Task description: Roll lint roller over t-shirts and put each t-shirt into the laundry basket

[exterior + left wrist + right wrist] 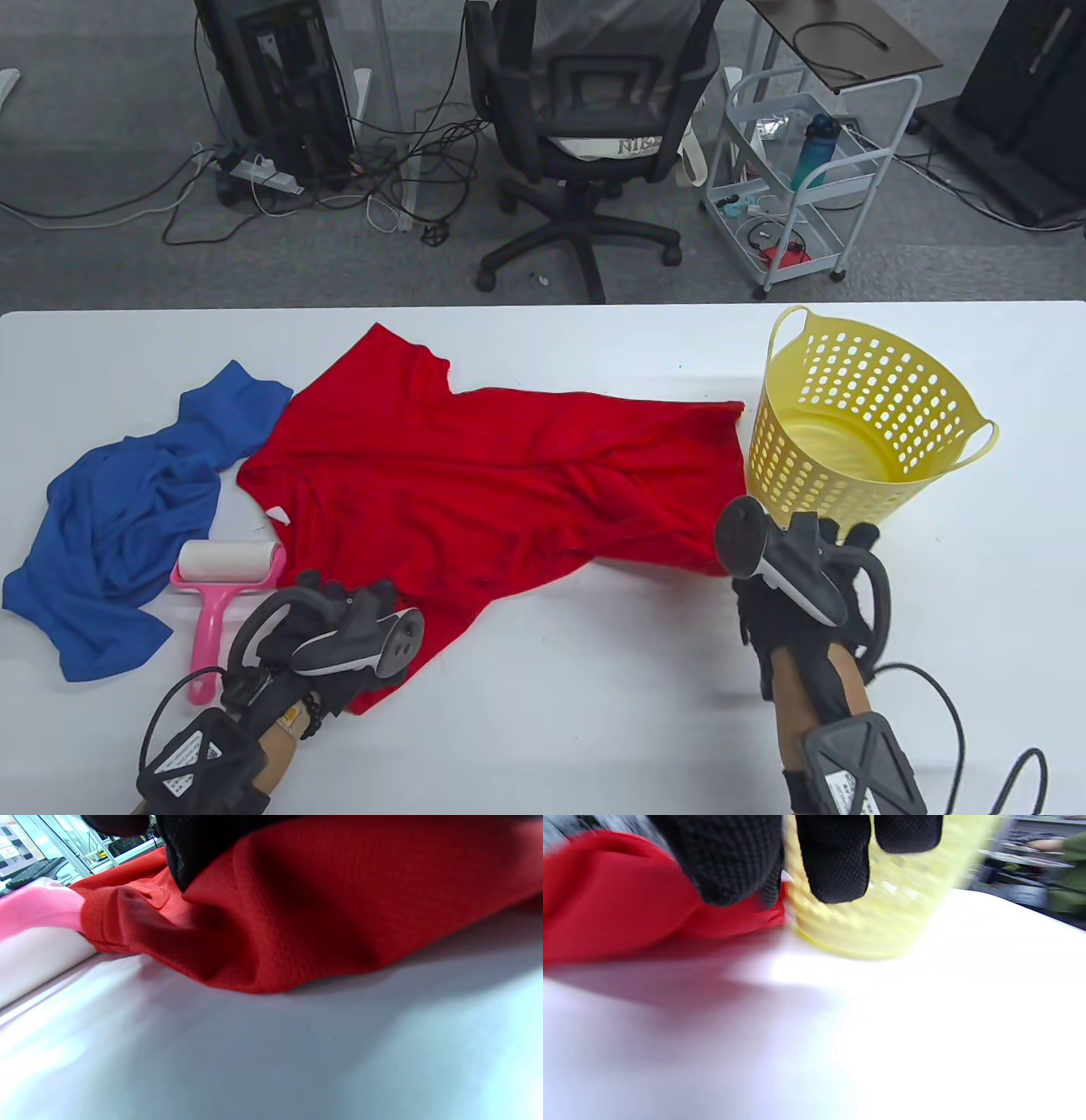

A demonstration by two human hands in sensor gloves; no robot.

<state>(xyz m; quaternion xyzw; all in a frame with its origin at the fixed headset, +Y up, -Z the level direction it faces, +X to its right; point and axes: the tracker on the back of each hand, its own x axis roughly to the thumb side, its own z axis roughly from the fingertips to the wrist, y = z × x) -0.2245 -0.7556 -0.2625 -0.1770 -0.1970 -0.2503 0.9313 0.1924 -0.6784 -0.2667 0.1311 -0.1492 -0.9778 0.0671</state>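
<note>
Left hand (327, 624) lies on the near corner of the red t-shirt (501, 475), knuckles up, its fingers (199, 844) bent down onto the cloth; the left wrist view shows the fabric bunched just beneath them, though whether they pinch it or only press on it I cannot tell. Just to that hand's left, the pink lint roller (222, 590) lies flat on the white table (594, 705), its white roll end pointing away from the person and its handle reaching back beside the wrist. Further left of the roller sits a crumpled blue t-shirt (127, 526), touching the red one at its far sleeve.

Right hand (806, 577) hovers at the other near corner of the red t-shirt, with the yellow laundry basket (857, 424) immediately beyond it (the basket stands upright, holes all round its wall, nothing visible inside). In the right wrist view its fingers (835, 861) hang loosely, parted and gripping nothing, with the red cloth to their left and the basket wall straight ahead. That view is blurred, so contact with the shirt is unclear.
</note>
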